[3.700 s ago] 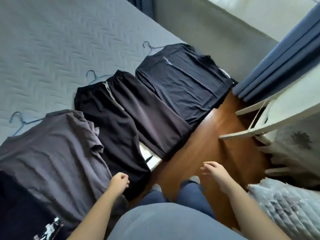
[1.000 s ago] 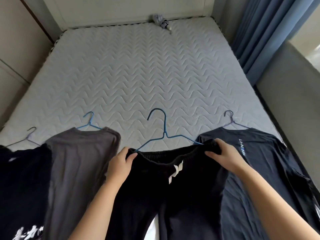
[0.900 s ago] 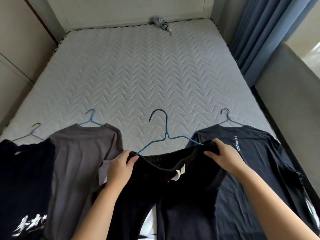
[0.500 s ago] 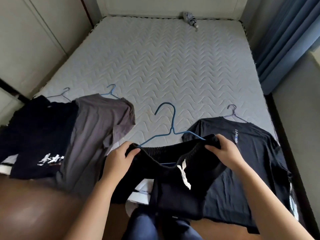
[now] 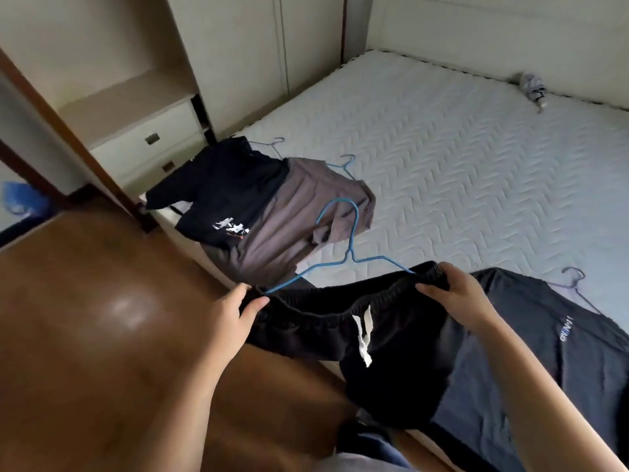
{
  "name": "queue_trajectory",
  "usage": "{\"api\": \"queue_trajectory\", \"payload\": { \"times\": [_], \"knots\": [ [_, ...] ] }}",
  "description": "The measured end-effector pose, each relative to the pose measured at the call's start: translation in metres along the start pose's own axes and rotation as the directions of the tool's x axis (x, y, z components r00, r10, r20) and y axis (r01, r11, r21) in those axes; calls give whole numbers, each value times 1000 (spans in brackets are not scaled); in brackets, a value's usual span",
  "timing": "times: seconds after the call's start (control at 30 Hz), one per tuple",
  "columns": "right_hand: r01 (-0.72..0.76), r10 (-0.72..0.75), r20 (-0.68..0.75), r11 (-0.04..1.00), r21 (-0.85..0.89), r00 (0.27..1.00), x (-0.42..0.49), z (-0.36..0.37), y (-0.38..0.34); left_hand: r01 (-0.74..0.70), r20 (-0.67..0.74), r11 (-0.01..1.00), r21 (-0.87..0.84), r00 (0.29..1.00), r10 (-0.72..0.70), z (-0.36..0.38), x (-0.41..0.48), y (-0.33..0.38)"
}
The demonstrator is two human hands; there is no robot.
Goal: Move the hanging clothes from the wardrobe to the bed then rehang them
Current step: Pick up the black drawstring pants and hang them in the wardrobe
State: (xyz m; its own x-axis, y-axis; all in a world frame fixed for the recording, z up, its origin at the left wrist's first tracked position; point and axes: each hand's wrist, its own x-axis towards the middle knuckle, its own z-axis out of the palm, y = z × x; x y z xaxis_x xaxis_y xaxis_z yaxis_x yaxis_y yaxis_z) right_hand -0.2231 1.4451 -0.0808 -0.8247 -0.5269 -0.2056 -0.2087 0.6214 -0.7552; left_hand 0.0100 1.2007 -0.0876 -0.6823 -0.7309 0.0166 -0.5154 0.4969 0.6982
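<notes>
Quilted white mattress [image 5: 476, 158] fills the right of our view, with brown wooden floor [image 5: 85, 318] on the left and pale cabinets [image 5: 143, 124] beyond.

We have the black trousers [image 5: 401, 345] up in front of us, over the bed's near edge. The hands are well apart: the left hand [image 5: 235, 315] pinches one end of the elastic waistband and the right hand [image 5: 459, 298] curls over the other. The blue wire hanger [image 5: 350, 258] rises between them, its arms running down into the waistband.

We judge this a light load, soft and floppy. The cloth sags between our grips, and the white drawstring [image 5: 362, 332] dangles loose. The wire looks thin and springy, so it may twist or slide out. The safest hold is probably where we are, on the gathered elastic with the wire ends pinched inside, or at the hanger's neck once the cloth is settled.

Three more garments lie on the mattress, each with a hook showing: a black printed tee [image 5: 224, 189], a grey shirt [image 5: 299, 219] and a navy shirt [image 5: 544, 362].

We cannot tell how the hanger sits inside the waistband. The trouser legs drop away under our right arm. No hanging rail is in view. The navy shirt runs off the frame, and the small grey bundle [image 5: 532, 88] at the far edge is too blurred to name.
</notes>
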Motion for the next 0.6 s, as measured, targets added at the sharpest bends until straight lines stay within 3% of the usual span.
{"api": "queue_trajectory", "payload": {
  "times": [0.2,0.37,0.6],
  "knots": [
    [251,-214,254,960,-124,943,-29,116,-99,387,-177,920,-56,903,-391,-92,-89,-100],
    [438,-348,413,887,-145,842,-42,201,-169,501,-404,865,6,793,-457,-150,-149,-155],
    [639,-487,556,761,-107,673,-40,301,-269,570,-599,821,-11,654,-462,-206,-171,-217]
  ]
}}
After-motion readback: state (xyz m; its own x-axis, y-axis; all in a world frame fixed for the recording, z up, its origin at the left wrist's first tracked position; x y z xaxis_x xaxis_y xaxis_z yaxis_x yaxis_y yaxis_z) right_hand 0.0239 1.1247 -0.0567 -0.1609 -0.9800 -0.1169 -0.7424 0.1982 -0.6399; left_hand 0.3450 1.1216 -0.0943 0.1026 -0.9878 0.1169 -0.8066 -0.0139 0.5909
